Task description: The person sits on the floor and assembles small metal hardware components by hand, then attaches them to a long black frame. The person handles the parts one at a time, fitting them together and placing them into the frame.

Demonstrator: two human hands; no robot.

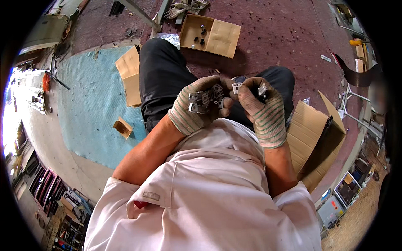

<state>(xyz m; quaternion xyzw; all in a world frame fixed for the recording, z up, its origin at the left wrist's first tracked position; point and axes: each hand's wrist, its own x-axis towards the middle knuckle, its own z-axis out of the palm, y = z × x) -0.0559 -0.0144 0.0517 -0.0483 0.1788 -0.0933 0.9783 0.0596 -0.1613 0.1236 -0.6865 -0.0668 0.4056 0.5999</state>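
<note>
Both my hands wear pale knit gloves with green stripes and bare fingertips, held close together above my lap. Cupped palm up, my left hand (187, 109) has its fingers curled round several small metal fittings (197, 108), silver and black with holes in them. Just to the right, my right hand (264, 111) is closed. At its thumb and fingertips, by the left fingertips, a small pale fitting (236, 88) with openings shows. Another shiny piece with a black part (262, 91) sits among the right fingers, partly hidden by them.
An open cardboard box (224, 37) with a few black pieces lies ahead on the dark red floor. More cardboard stands at my right (307, 129) and left (129, 69). A small carton (123, 127) rests on the blue mat (88, 104). Gloves (186, 7) lie at the far edge.
</note>
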